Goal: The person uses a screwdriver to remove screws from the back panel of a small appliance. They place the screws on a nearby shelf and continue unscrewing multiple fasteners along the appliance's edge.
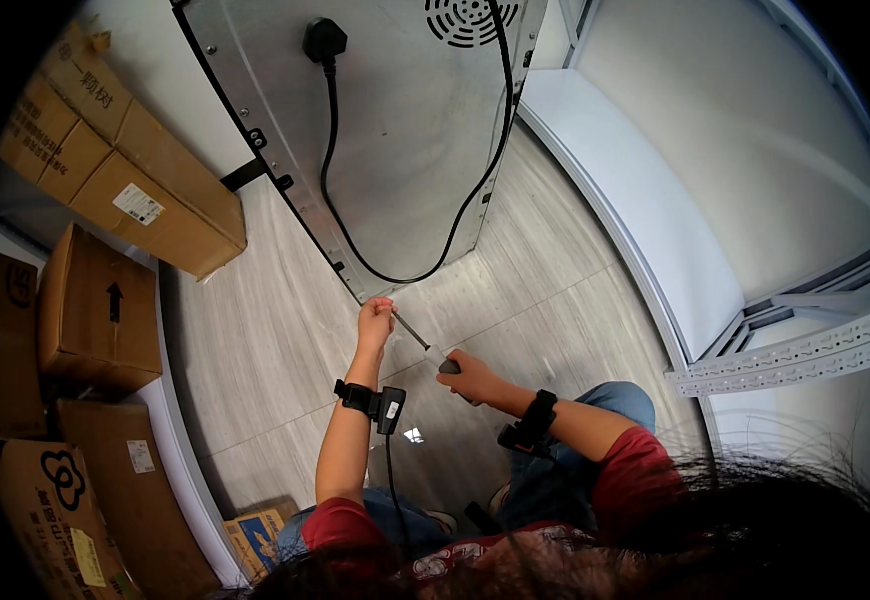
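Observation:
In my right hand (473,378) is a screwdriver (435,354) with a grey handle, its fingers wrapped round the grip. The long thin shaft slants up and left to my left hand (376,318), whose fingers are closed in a pinch round its far end. The tip and any screw there are hidden by these fingers. Just beyond them stands a tall metal appliance (395,130), its bare back panel facing me. My left fingers are at its lower left corner. A black power cord (329,150) with a plug hangs in a loop down the panel.
Cardboard boxes (100,310) sit on a white shelf along the left, with a tall carton (155,205) beside the appliance. A small printed box (258,540) lies near my left knee. White shelving (645,200) with perforated metal strips (785,355) lines the right. Tiled floor (255,350) lies below.

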A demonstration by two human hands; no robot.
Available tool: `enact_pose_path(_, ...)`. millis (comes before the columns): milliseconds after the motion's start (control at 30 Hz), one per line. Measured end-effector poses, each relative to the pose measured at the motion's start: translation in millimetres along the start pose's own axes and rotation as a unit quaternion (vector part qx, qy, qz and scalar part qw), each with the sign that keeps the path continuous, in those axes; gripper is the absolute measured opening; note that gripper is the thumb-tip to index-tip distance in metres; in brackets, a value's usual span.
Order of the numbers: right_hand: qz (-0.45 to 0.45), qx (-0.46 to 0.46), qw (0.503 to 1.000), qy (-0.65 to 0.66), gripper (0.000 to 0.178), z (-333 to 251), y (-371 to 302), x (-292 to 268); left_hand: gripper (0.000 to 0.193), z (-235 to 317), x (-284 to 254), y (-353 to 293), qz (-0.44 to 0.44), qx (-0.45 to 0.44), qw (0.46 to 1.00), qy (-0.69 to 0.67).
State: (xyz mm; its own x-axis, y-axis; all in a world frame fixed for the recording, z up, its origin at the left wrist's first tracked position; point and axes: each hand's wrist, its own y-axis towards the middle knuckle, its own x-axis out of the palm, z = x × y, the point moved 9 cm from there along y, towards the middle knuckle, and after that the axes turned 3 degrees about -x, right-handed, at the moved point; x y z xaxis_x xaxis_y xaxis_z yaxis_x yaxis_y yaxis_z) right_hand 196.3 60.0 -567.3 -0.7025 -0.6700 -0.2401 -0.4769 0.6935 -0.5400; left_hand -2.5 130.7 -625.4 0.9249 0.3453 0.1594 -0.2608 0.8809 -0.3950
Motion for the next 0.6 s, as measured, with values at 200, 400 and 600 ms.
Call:
enact_pose_path(200, 0.012, -0.002, 1.0, -0.004, 0.046, 3, 4, 0, 0.011, 4, 2, -2, -0.007, 0.013, 1.0, -0.007)
enact_pose_path(400, 0.013, 0.016, 1.0, 0.013, 0.041, -3, -1, 0, 0.011, 2, 0, 0, -0.013, 0.015, 1.0, -0.016)
enact_pose_path(600, 0.029, -0.021, 0.999, 0.02, 0.037, 8, 10, -2, 0.01, 2, 8, 3, -0.02, 0.039, 0.999, 0.023)
